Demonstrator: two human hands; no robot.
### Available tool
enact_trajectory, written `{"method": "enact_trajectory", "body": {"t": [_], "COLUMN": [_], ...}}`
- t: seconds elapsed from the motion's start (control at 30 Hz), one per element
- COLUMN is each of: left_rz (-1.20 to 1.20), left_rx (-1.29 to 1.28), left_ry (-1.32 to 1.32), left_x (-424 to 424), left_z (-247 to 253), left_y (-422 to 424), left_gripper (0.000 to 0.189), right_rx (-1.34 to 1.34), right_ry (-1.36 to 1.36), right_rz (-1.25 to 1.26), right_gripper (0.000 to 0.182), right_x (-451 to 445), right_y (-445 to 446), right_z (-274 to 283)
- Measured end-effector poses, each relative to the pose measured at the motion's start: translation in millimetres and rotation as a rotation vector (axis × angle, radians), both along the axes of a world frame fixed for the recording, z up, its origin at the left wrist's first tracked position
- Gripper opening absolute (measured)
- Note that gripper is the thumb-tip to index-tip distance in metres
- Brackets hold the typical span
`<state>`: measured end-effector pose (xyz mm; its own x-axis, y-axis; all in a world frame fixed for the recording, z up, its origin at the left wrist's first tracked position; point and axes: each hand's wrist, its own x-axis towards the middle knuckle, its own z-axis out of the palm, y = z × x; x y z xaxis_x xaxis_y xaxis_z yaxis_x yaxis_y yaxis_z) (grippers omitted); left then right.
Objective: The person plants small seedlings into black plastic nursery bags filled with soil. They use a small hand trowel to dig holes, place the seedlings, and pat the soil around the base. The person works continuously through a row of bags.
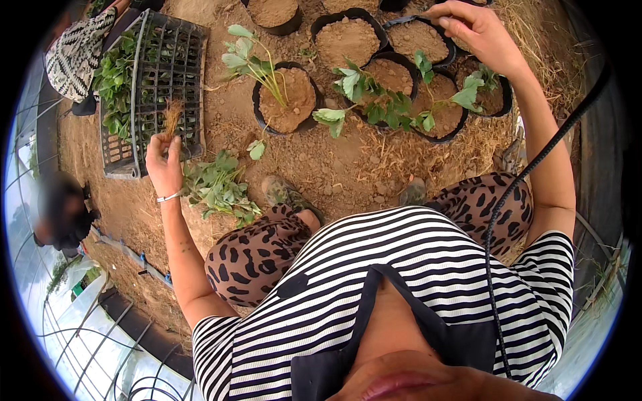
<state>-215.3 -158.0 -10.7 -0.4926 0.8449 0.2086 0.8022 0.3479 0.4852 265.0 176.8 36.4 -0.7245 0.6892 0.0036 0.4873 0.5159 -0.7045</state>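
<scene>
My left hand (165, 160) pinches a seedling by its root end, with the brown roots (174, 116) pointing up in front of the black plastic crate (169, 75). Loose leafy seedlings (220, 185) lie on the soil just right of my left wrist. With its fingertips my right hand (464, 27) grips the rim of a black grow bag (426, 42) filled with soil. Nearer to me stand several soil-filled black bags, among them one holding a leafy plant (253, 65) and others with green leaves (376, 97) over their rims.
More green seedlings (118, 85) fill the crate. A person in patterned clothing (80, 55) is beyond it, and another person (62, 210) is at the far left. A pipe with blue fittings (133, 253) runs along the ground. Dry straw (536, 60) lies at the right.
</scene>
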Motion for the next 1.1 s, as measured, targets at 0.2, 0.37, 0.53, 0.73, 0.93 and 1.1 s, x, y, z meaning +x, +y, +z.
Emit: {"method": "enact_trajectory", "body": {"t": [0.2,0.37,0.53,0.73,0.93,1.1], "left_rz": [-0.09,-0.133,-0.102,-0.247,-0.434,-0.633], "left_rx": [-0.206,-0.186,-0.242,-0.247,-0.255,-0.197], "left_ry": [0.047,-0.149,-0.359,-0.228,-0.032,0.251], "left_x": [46,67,81,88,108,135], "left_z": [19,-9,-31,-34,-8,26], "left_y": [61,60,49,42,66,101], "left_gripper": [0.018,0.013,0.022,0.024,0.021,0.019], "right_rx": [0.199,0.24,0.331,0.38,0.498,-0.041], "right_ry": [-0.302,-0.884,-0.676,-0.607,-0.452,0.029], "right_rz": [0.356,0.379,0.199,0.501,0.307,0.472], "right_gripper": [0.024,0.026,0.037,0.035,0.026,0.043], "right_x": [-78,-126,-152,-140,-110,-142], "right_y": [9,19,20,-2,17,-28], "right_z": [-81,-156,-186,-187,-157,-89]}}
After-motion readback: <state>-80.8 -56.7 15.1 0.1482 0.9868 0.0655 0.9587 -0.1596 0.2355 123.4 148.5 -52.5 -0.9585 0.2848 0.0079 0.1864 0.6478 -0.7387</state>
